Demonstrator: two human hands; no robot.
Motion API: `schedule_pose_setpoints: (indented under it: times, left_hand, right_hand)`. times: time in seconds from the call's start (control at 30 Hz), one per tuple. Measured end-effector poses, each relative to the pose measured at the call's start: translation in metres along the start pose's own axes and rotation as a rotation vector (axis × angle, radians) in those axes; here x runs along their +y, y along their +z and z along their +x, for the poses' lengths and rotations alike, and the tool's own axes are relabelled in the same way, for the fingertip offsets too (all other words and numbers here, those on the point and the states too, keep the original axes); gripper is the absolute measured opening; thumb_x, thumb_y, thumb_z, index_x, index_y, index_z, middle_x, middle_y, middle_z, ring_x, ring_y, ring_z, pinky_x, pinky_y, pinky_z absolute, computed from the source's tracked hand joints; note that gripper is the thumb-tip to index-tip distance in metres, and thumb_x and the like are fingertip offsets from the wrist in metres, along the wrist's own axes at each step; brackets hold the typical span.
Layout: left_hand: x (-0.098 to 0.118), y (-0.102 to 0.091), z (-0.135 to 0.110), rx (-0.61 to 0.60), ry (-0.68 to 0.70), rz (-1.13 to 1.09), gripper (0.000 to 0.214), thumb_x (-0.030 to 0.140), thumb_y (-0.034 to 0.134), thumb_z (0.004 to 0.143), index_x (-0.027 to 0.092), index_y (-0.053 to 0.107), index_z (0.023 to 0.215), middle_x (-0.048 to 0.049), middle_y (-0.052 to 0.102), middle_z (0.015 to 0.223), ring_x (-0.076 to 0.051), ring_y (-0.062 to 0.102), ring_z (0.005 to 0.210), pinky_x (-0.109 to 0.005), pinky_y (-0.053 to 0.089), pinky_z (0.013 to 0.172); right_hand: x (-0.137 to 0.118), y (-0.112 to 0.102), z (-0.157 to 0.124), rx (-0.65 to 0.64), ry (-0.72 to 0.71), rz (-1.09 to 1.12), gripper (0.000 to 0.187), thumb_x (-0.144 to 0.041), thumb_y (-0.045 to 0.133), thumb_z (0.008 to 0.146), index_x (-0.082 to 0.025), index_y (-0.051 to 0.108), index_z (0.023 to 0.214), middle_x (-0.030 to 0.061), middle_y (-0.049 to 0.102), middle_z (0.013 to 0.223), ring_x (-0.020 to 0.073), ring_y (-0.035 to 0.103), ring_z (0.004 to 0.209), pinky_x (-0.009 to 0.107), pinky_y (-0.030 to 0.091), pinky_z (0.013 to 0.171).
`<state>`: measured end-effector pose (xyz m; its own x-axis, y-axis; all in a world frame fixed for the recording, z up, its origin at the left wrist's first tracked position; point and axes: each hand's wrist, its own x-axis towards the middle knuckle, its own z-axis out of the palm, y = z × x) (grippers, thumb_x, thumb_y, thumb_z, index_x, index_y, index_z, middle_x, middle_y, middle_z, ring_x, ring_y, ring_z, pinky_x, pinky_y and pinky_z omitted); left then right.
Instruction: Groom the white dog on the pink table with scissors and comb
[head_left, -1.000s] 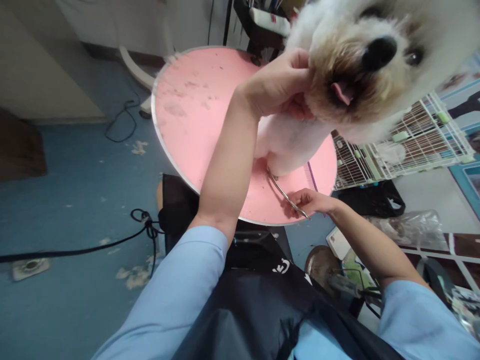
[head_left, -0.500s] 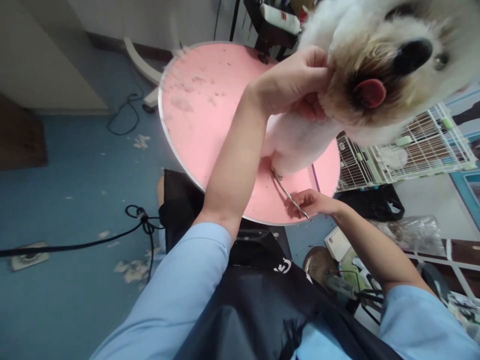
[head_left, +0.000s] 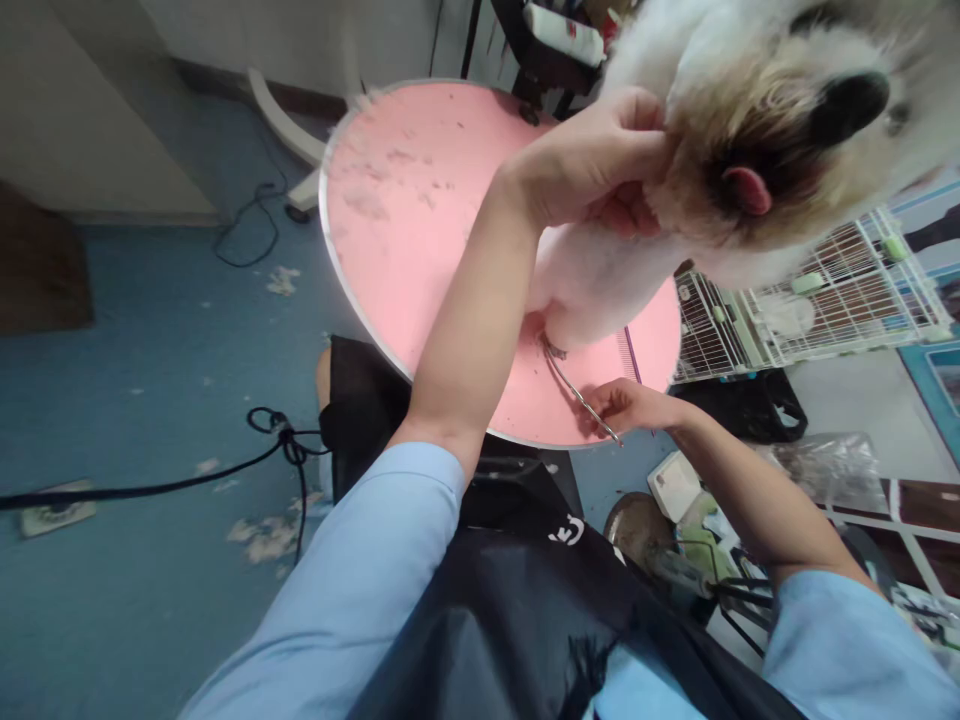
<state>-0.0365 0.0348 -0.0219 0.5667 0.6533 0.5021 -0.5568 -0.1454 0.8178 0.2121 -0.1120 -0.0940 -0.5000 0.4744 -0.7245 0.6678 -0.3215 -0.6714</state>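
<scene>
A white dog (head_left: 607, 275) with a tan muzzle sits on a round pink table (head_left: 420, 240), its tongue showing. My left hand (head_left: 600, 165) is closed on the fur at the side of its muzzle, fingertips partly hidden beneath the chin. Low by the table's near edge, my right hand (head_left: 622, 405) grips a pair of curved grooming scissors (head_left: 574, 388). Their blades reach to the fur at the dog's paw; the finger loops are partly hidden by my fingers. Beyond that hand a purple comb (head_left: 631, 352) lies on the table.
Fur clippings (head_left: 367, 200) are scattered over the table's left part and the blue floor. A white wire cage (head_left: 825, 290) stands on the right. A black cable (head_left: 150, 492) runs across the floor, and a white bottle (head_left: 564, 35) sits on a dark stand behind the table.
The dog's muzzle has shifted slightly to the right, and less of its tongue shows. My left hand has moved a little with it. My right hand and the scissors stay nearly in place.
</scene>
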Motion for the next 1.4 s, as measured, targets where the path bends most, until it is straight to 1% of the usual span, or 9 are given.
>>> schedule_pose_setpoints:
  times: [0.1,0.2,0.33,0.6,0.73,0.93,1.07,1.23,1.4]
  left_hand:
    - [0.0,0.0,0.0,-0.012,0.01,0.001,0.01,0.015,0.052,0.084,0.006,0.056,0.086,-0.0043,0.061,0.064,-0.01,0.061,0.05,-0.017,0.049,0.043]
    - [-0.002,-0.001,0.003,0.0,-0.011,0.042,0.008,0.015,0.052,0.085,0.01,0.058,0.085,-0.0059,0.062,0.066,-0.013,0.063,0.052,-0.017,0.049,0.043]
    - [-0.003,-0.001,0.007,-0.006,-0.019,0.053,0.008,0.018,0.054,0.087,0.013,0.057,0.082,-0.0054,0.062,0.065,-0.012,0.062,0.049,-0.018,0.05,0.045]
    - [0.006,0.005,0.005,0.024,-0.073,0.071,0.01,0.008,0.049,0.09,0.012,0.053,0.081,-0.006,0.064,0.068,-0.015,0.065,0.051,-0.016,0.046,0.041]
    - [0.009,0.007,0.004,0.013,-0.079,0.07,0.007,0.008,0.049,0.091,0.012,0.053,0.086,-0.0071,0.065,0.072,-0.017,0.07,0.061,-0.016,0.047,0.043]
    - [0.011,0.008,0.003,0.025,-0.079,0.069,0.007,0.007,0.048,0.091,0.011,0.052,0.088,-0.0062,0.065,0.073,-0.015,0.069,0.059,-0.016,0.047,0.043]
    - [0.011,0.008,0.005,0.033,-0.097,0.085,0.01,0.007,0.049,0.09,0.012,0.054,0.083,-0.0075,0.065,0.069,-0.019,0.069,0.059,-0.018,0.048,0.045]
    - [0.009,0.007,0.006,0.026,-0.09,0.077,0.005,0.011,0.051,0.09,0.012,0.054,0.086,-0.0077,0.064,0.07,-0.015,0.065,0.053,-0.018,0.046,0.044]
    - [0.002,0.004,0.005,-0.033,-0.036,0.097,0.011,0.019,0.049,0.092,0.01,0.056,0.089,-0.0096,0.063,0.076,-0.011,0.063,0.055,-0.02,0.049,0.052]
  right_hand:
    - [0.0,-0.002,-0.001,-0.007,0.001,0.038,0.032,-0.034,0.082,0.07,-0.011,0.072,0.09,0.004,0.069,0.085,0.0121,0.062,0.075,0.023,0.049,0.068]
    - [-0.001,-0.003,-0.002,0.009,0.038,0.112,0.037,-0.032,0.085,0.066,-0.011,0.071,0.093,0.0027,0.069,0.083,0.0105,0.061,0.07,0.021,0.047,0.064]
    - [-0.003,0.0,-0.003,-0.012,0.056,0.087,0.03,-0.032,0.082,0.072,-0.011,0.072,0.089,0.0021,0.068,0.079,0.0094,0.06,0.067,0.02,0.045,0.061]
    - [0.003,0.0,-0.005,-0.009,0.016,0.163,0.03,-0.028,0.085,0.069,-0.011,0.071,0.09,0.0043,0.071,0.083,0.0106,0.063,0.07,0.021,0.048,0.064]
    - [0.003,0.003,-0.004,-0.043,0.012,0.176,0.031,-0.029,0.085,0.07,-0.011,0.072,0.091,0.0059,0.071,0.086,0.0117,0.065,0.074,0.022,0.05,0.068]
    - [-0.002,0.008,-0.003,0.0,-0.025,0.237,0.028,-0.03,0.086,0.069,-0.011,0.072,0.084,0.005,0.071,0.082,0.0104,0.064,0.069,0.021,0.05,0.065]
    - [-0.002,0.013,-0.002,-0.006,-0.021,0.2,0.024,-0.027,0.085,0.07,-0.01,0.071,0.083,0.0049,0.07,0.08,0.0104,0.063,0.068,0.022,0.051,0.067]
    - [0.001,0.018,0.001,0.04,-0.037,0.232,0.036,-0.024,0.087,0.067,-0.012,0.068,0.096,0.0051,0.071,0.084,0.0133,0.067,0.076,0.024,0.053,0.071]
    - [0.005,0.022,0.004,0.02,-0.04,0.257,0.033,-0.025,0.084,0.071,-0.012,0.066,0.095,0.0055,0.072,0.085,0.0122,0.067,0.076,0.022,0.052,0.07]
